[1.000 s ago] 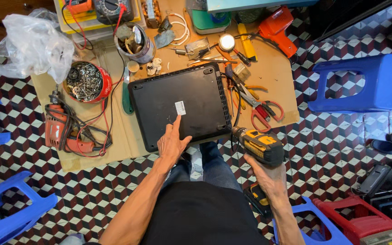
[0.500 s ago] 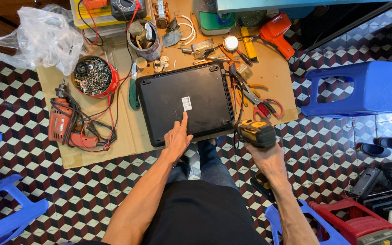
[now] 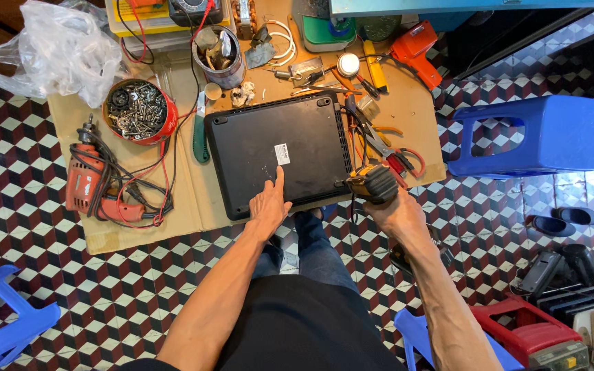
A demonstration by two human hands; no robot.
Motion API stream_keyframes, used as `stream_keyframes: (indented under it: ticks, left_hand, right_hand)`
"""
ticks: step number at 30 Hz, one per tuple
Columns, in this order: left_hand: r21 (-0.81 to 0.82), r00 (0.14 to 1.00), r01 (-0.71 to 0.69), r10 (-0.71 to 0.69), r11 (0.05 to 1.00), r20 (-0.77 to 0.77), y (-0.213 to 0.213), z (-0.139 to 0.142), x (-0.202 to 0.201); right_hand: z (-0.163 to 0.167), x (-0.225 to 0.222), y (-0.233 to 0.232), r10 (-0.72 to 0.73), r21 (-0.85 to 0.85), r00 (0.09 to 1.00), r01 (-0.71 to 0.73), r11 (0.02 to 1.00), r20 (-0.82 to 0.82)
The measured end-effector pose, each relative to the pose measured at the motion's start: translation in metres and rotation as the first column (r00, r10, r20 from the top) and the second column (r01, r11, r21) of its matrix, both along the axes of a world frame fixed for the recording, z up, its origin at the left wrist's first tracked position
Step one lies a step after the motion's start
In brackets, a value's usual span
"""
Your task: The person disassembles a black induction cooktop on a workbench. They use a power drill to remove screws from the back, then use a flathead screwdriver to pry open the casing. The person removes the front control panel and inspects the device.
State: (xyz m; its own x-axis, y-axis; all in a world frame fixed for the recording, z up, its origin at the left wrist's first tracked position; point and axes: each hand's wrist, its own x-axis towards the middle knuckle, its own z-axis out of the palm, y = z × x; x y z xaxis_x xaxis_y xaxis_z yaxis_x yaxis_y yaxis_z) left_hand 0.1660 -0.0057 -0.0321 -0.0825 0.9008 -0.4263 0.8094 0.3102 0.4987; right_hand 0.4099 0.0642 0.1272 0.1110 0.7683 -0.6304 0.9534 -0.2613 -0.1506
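- My left hand [image 3: 270, 204] lies flat and open on the near edge of the black case [image 3: 280, 151], forefinger stretched out toward the small white label [image 3: 282, 153]; it grips nothing.
- My right hand [image 3: 399, 213] is closed around the handle of the yellow-and-black driver [image 3: 372, 183], which sits at the case's near right corner, its nose touching or just beside that edge.
- The case lies bottom-up in the middle of the worktop [image 3: 146, 213], a low board covered in brown card, with its near edge overhanging toward my knees.
- Left of the case lies a green-handled tool [image 3: 201, 137], and further left a red bowl [image 3: 139, 110] full of screws.
- Near left of the bowl is a red drill [image 3: 89, 184] with its black cord tangled around it.
- At the far left a clear plastic bag [image 3: 53, 48] spills over the worktop's corner.
- Behind the case stands a tin [image 3: 220, 51] stuffed with odds and ends; to the right are pliers [image 3: 397, 154] with red grips and an orange tool [image 3: 415, 51].
- A blue stool [image 3: 537, 134] stands on the chequered floor to the right.
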Motion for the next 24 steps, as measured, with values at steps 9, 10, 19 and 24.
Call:
stream_keyframes:
  ticks: [9, 10, 19, 24]
  left_hand:
    - [-0.013, 1.0, 0.009, -0.008, 1.0, 0.016, 0.001, 0.003, -0.001]
    - [-0.013, 1.0, 0.01, -0.01, 1.0, 0.014, 0.001, 0.002, -0.001]
    - [0.002, 1.0, -0.005, 0.005, 1.0, 0.013, 0.002, 0.001, -0.002]
    - [0.014, 1.0, 0.009, -0.009, 1.0, 0.003, 0.002, 0.001, -0.002]
  right_hand:
    - [0.004, -0.001, -0.006, -0.024, 0.096, 0.978, 0.045, 0.994, -0.208]
    - [0.006, -0.002, -0.007, -0.035, 0.094, 0.979, 0.055, 0.994, -0.202]
    - [0.023, -0.011, -0.01, -0.156, -0.021, 0.966, 0.155, 0.988, -0.204]
    - [0.02, -0.009, -0.01, -0.119, 0.072, 0.973, 0.135, 0.988, -0.196]
